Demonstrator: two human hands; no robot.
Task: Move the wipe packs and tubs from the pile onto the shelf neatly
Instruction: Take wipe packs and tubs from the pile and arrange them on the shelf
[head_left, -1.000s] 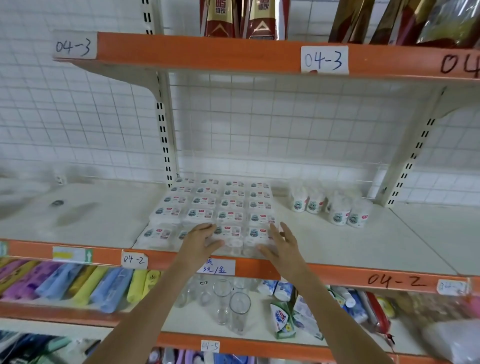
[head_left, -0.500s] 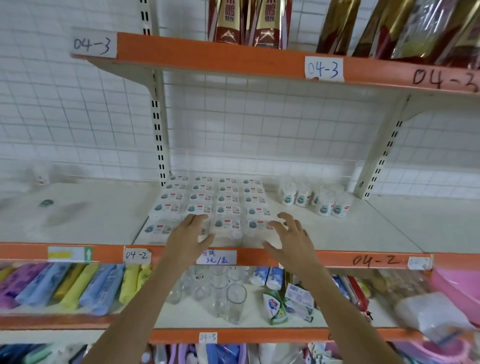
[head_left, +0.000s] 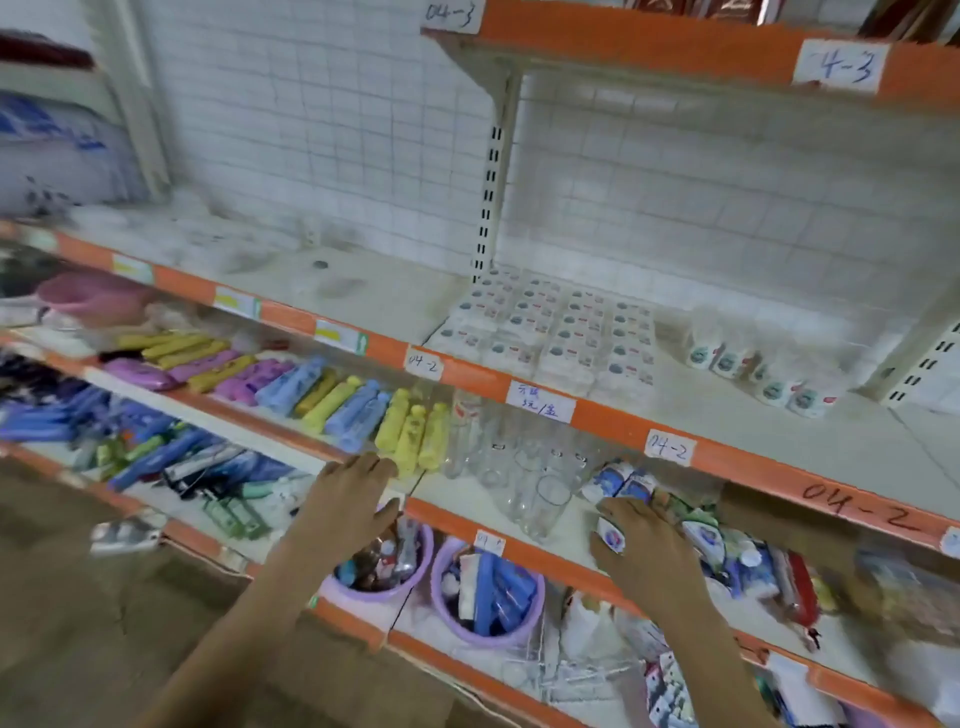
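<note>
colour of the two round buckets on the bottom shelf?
Light purple buckets, seen in the head view, the only one.

Bright, even, soft light fills the view, with faint shadow under the upper shelf (head_left: 675, 57). Motion blur smears the whole frame (worst at the left and lower edges). Wide-angle distortion tilts and bends the shelf lines; labels read only roughly.

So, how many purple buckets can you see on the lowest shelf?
2. The first purple bucket sits just below the left hand; the second purple bucket stands right beside it. Others may be hidden further along.
</note>
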